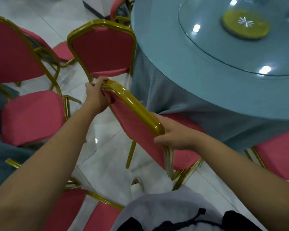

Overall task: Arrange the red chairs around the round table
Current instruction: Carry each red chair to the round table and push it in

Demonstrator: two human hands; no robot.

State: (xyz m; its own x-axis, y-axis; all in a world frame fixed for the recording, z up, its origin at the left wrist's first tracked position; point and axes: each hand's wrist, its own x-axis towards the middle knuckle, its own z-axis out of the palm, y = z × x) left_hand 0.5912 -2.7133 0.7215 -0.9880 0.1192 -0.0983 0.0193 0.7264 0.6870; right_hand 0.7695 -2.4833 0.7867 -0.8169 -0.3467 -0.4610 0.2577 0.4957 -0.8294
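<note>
Fabric of red padding and a glossy gold tubular frame are seen on the held chair (137, 130). Its backrest top is gripped at both corners, the fingers of the left hand (96, 95) and right hand (173, 135) curled round the rail. Its seat is set at the draped edge of the round table (157, 39), beside a neighbouring red chair (102, 47).

Banquet hall: clothed round table (182, 90) w/ glass turntable (207, 47), red banquet chairs (102, 50).

Glossy white floor tiles (105, 157) mirror a small light, with a white dark-edged block (105, 4) beyond.
</note>
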